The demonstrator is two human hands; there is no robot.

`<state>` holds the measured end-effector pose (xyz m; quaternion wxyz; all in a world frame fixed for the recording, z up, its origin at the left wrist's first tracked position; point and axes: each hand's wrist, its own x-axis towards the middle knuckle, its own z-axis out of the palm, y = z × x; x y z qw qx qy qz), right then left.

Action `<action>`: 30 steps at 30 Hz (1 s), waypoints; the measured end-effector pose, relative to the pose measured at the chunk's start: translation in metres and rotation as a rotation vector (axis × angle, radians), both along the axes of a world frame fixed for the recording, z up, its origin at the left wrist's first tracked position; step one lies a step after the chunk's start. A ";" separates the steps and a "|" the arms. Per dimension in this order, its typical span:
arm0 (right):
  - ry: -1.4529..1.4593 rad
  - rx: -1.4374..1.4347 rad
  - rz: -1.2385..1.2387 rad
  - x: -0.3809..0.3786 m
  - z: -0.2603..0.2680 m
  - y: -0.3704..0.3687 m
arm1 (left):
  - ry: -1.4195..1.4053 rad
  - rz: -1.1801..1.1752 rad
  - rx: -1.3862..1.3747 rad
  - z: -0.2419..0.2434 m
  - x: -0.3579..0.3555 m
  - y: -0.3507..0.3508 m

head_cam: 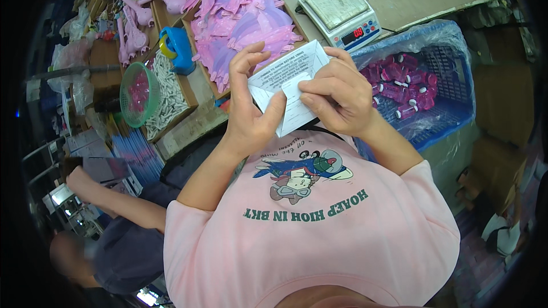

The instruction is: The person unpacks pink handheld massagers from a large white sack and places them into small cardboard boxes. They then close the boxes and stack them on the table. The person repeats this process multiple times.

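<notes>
A white printed instruction sheet [278, 68] is up before my chest, its creases and folded flaps showing. My left hand [250, 109] holds it along the left side, thumb pressed on the face and fingers behind the upper edge. With thumb and forefinger, my right hand [342, 94] pinches a small white paper flap [293, 87] at the middle of the sheet. Whether that flap is part of the sheet or a separate slip, I cannot tell. The right hand's other fingers curl against the sheet's right edge.
Beyond my hands lie a box of pink-purple plastic wings [252, 30], a digital scale [338, 13] and a blue tape dispenser [182, 51]. A green basket [155, 107] rests by small white parts [169, 90]. Right, a blue crate [460, 107] holds pink bottles [404, 79]. A co-worker's arm [124, 207] is at left.
</notes>
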<state>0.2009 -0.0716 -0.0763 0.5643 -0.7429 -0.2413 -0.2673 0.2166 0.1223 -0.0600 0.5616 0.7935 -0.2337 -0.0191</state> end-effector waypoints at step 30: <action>-0.140 0.008 -0.423 0.066 0.034 -0.038 | -0.191 0.150 -0.228 -0.006 0.015 0.009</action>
